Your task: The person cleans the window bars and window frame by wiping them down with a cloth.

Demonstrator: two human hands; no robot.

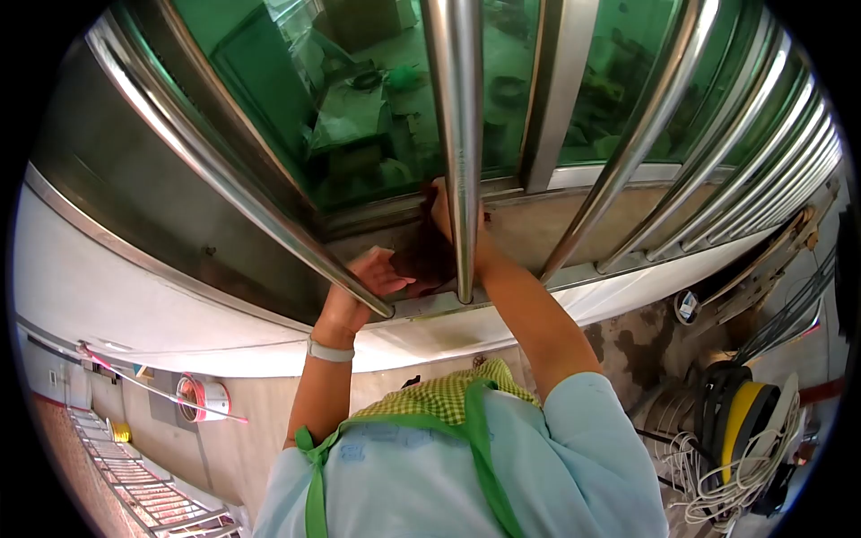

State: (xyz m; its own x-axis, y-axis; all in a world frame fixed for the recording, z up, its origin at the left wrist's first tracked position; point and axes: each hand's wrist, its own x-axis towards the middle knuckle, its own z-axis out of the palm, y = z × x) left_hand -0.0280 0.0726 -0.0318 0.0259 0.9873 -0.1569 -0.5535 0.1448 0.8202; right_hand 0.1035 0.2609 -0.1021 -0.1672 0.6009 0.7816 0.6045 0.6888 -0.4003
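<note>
My left hand (381, 273) reaches past a metal bar (269, 202) at the window sill, palm partly up and fingers apart, beside a dark red cloth (426, 255). On the far side of the middle metal bar (463, 134), my right hand (444, 211) is at the cloth's upper part, close to the window frame (404, 206). Its fingers are curled round the cloth, partly hidden by the bar. The cloth hangs down onto the sill (516, 224) between both hands.
More vertical bars (619, 161) run to the right before green glass (377, 117). A white and red bucket (211, 399) and a ladder (148, 480) lie at lower left. Coiled cable (744, 484) and a yellow-black reel (743, 421) stand at lower right.
</note>
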